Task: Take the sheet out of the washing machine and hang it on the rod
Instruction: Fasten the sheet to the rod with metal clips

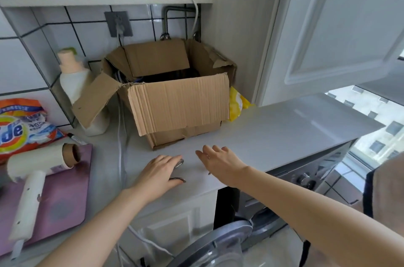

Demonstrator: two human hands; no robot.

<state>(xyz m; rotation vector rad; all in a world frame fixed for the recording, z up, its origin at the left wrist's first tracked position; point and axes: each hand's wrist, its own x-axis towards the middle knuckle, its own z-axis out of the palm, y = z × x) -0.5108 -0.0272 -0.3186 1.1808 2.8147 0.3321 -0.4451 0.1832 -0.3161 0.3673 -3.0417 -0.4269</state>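
Resting both empty hands, left hand (pixel 160 170) and right hand (pixel 218 160), fingers spread on the countertop (pixel 284 126), the person should crouch toward the washing machine (pixel 284 190) below, the sheet unseen.

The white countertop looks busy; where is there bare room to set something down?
The widest free stretch of white countertop runs right of the brown cardboard box toward the window. A narrower strip lies before the box, where both hands hover. The left end is crowded: white hair dryer, purple mat, orange detergent bag.
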